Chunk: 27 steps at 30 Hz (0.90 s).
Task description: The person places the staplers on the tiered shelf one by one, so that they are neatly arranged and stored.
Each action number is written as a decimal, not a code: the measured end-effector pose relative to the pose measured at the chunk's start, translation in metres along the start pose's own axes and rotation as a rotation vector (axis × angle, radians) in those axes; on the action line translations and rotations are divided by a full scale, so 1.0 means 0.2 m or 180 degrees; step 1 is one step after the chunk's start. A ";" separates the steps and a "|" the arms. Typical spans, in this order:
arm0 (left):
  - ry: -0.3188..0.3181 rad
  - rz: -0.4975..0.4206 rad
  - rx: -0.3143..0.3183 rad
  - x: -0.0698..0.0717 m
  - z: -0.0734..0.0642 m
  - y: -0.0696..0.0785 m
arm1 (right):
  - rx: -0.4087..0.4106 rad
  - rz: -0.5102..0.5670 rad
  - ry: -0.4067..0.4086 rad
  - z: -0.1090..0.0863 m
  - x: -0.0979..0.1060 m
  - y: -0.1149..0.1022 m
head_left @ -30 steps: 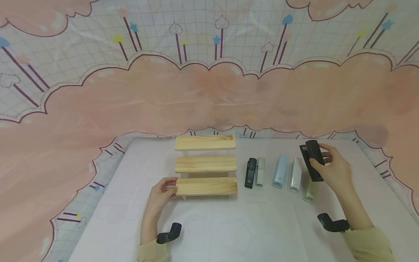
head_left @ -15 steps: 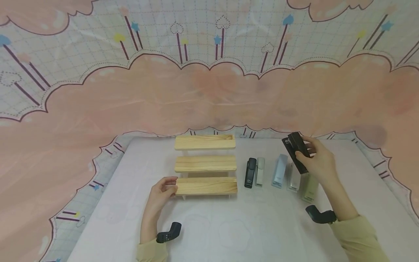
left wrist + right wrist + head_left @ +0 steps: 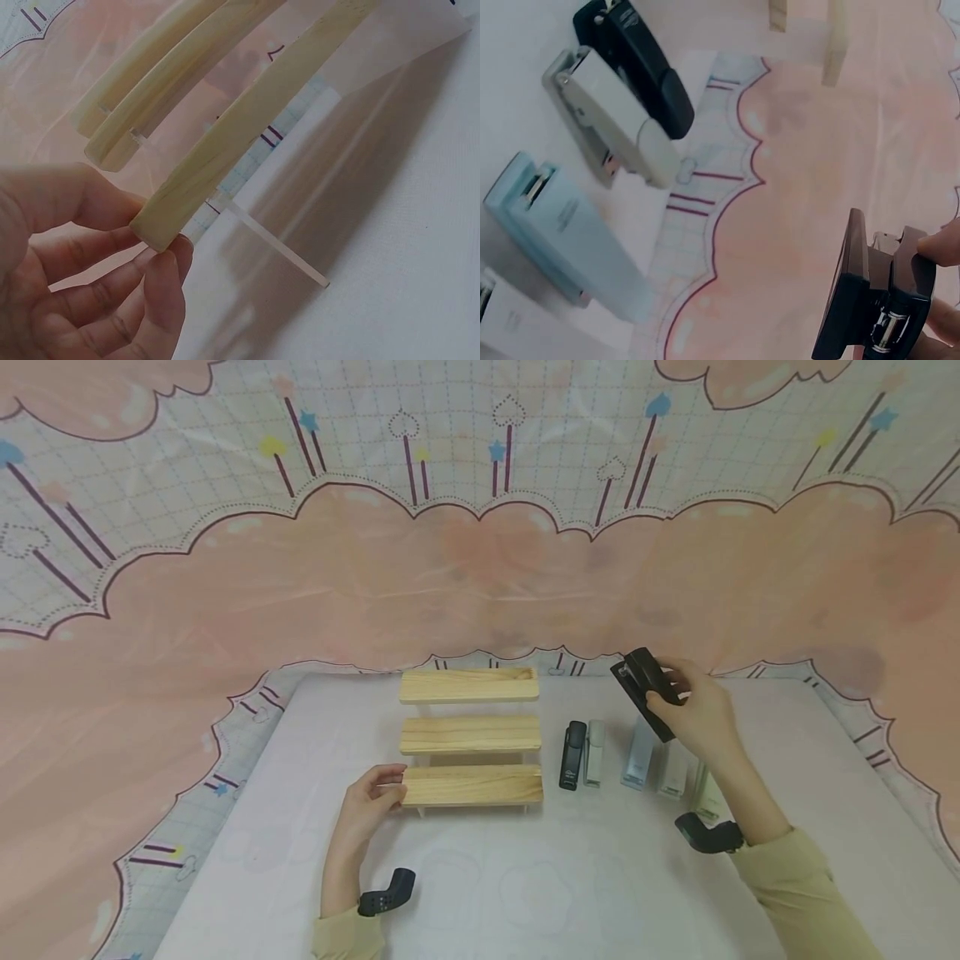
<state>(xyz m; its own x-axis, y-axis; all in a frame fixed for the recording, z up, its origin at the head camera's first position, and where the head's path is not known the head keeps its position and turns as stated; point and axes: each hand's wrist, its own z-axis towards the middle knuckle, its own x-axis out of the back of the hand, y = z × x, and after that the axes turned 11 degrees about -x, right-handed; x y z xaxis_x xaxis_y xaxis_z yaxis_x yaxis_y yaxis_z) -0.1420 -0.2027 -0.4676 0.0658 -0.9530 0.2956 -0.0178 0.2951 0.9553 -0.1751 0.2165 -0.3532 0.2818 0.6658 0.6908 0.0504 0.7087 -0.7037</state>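
My right hand [image 3: 697, 710] holds a black stapler [image 3: 645, 693] up in the air, tilted, above the row of staplers. In the right wrist view that black stapler [image 3: 877, 292] shows its end face, with a thumb and fingers around its upper arm. My left hand [image 3: 372, 802] pinches the left end of the lowest wooden shelf board [image 3: 472, 786] of a three-tier stand. From the left wrist view, thumb and fingertips grip the end of the board [image 3: 225, 142], and a thin clear leg [image 3: 277, 244] runs down below it.
Beside the stand are a smaller black stapler [image 3: 572, 756] and a grey-white stapler [image 3: 594, 753]. Further right stand a light blue stapler [image 3: 637, 760], a white one [image 3: 673, 772] and a green one [image 3: 707, 797], partly hidden by the right arm. The middle board [image 3: 471, 735] and top board [image 3: 469, 686] rise behind.
My right hand has carried the black stapler leftward and away from me, from over the green stapler to over the light blue one. The left hand has stayed on the stand.
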 end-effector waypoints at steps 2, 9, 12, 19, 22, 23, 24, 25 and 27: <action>0.0000 0.0002 0.0016 0.00 0.00 0.00 | 0.0024 0.0021 -0.0032 0.00 -0.01 -0.02; 0.0007 -0.0006 -0.0005 0.00 0.00 0.00 | 0.0082 0.0078 -0.0137 0.02 -0.06 -0.09; -0.0002 -0.0029 -0.0004 0.00 0.00 0.00 | 0.0099 0.0081 -0.0162 0.02 -0.08 -0.12; -0.0011 0.0007 0.0005 0.00 0.00 0.00 | 0.0157 0.0138 -0.0287 0.05 -0.13 -0.20; -0.0013 0.0049 0.0018 0.01 0.00 0.01 | 0.0211 0.0180 -0.0342 0.06 -0.15 -0.23; -0.0019 0.0053 0.0018 0.01 0.00 0.01 | 0.0221 0.0188 -0.0356 0.06 -0.15 -0.24; -0.0021 0.0053 0.0020 0.01 0.00 0.01 | 0.0227 0.0194 -0.0371 0.07 -0.15 -0.25; -0.0027 0.0048 0.0020 0.01 -0.01 0.01 | 0.0243 0.0199 -0.0373 0.07 -0.16 -0.27; -0.0029 0.0038 0.0016 0.00 -0.01 0.01 | 0.0277 0.0212 -0.0380 0.07 -0.17 -0.29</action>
<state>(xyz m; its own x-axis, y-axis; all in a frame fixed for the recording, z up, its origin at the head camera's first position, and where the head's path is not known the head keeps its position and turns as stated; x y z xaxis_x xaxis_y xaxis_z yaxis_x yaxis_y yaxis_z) -0.1407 -0.2026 -0.4651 0.0565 -0.9500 0.3072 -0.0236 0.3063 0.9516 -0.2014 0.1560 -0.3331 0.1655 0.7313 0.6617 -0.0491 0.6762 -0.7351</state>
